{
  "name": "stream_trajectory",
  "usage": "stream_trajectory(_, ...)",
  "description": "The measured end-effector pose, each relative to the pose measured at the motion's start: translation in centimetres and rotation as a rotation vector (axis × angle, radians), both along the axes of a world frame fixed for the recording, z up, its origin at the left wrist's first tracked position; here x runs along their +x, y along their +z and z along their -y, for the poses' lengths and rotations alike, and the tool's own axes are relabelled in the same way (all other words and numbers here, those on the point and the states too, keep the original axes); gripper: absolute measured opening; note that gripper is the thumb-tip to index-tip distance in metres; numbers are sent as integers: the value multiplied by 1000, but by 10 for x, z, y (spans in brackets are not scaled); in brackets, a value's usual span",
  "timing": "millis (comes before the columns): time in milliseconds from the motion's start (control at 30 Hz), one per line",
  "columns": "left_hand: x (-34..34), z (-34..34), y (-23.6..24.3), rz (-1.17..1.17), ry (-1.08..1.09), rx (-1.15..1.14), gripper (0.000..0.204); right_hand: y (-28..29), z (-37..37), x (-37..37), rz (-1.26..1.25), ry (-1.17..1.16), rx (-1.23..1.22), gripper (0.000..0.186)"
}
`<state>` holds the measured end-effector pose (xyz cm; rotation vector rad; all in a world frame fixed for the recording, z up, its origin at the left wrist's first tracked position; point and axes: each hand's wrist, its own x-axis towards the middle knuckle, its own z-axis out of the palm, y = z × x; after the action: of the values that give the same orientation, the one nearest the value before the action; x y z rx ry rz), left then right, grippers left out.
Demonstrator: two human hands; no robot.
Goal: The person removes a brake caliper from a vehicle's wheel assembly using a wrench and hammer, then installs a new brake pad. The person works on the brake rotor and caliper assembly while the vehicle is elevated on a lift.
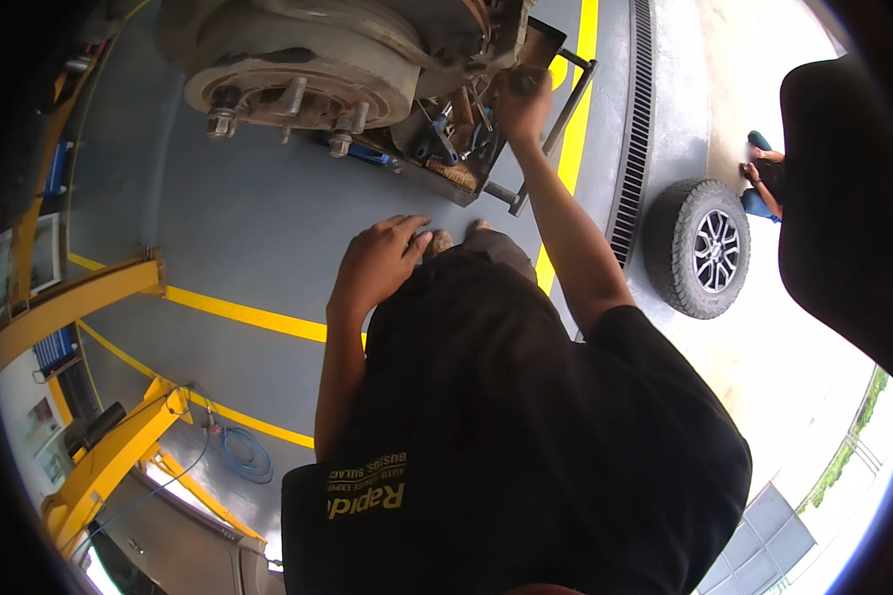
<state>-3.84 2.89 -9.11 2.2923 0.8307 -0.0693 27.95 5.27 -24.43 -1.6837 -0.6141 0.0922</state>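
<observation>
Left hand (382,260): empty, fingers loosely extended, above floor (248,218) | right hand (524,107): fingers curled over tool tray (422,178), cannot tell whether gripping | tool tray: holds tools, partly hidden by wheel hub (313,91) ahead

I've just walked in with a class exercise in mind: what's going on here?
A person stands by an exposed wheel hub. Their right hand is at the tool tray beside it; whether it grips anything is unclear. Their left hand hangs empty near the waist. A wheel rests on the floor to the right.
</observation>
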Motion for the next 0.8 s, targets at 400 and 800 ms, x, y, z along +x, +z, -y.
stream_trajectory(400, 12, 57, -14, -64, 196, -145, 36, -12, 16, -61, 95, 178, -482, 32)
stream_trajectory(800, 1, 13, 7, -7, 9, -114, 36, 18, -60, 27, 268, -8, -1030, 43)
